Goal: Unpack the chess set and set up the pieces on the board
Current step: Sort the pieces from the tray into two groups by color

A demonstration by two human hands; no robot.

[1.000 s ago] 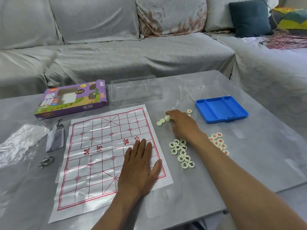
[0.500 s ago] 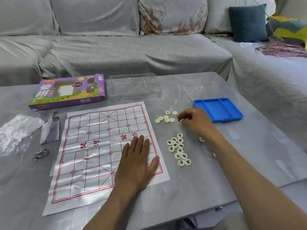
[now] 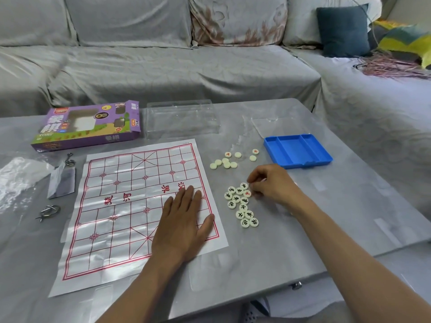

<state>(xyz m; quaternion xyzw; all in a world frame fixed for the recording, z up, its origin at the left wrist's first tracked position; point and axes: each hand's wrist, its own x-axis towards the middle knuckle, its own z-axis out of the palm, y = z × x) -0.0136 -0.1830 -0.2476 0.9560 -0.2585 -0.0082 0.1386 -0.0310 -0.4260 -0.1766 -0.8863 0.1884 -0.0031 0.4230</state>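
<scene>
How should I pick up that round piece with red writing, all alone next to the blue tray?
Pinch the red-marked piece by its round edge, thumb on one side and finger on the other, coming straight down from above. It lies flat on the table like a coin, and there's open space around it for your fingertips beside the blue tray.

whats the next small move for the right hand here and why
Probably lift one piece from the near cluster and carry it to a point on the board. The right hand has its fingers curled at that cluster's edge, the board carries no pieces, and the left hand lies flat on it, pinning it. Whether a piece is already pinched is unclear.
</scene>
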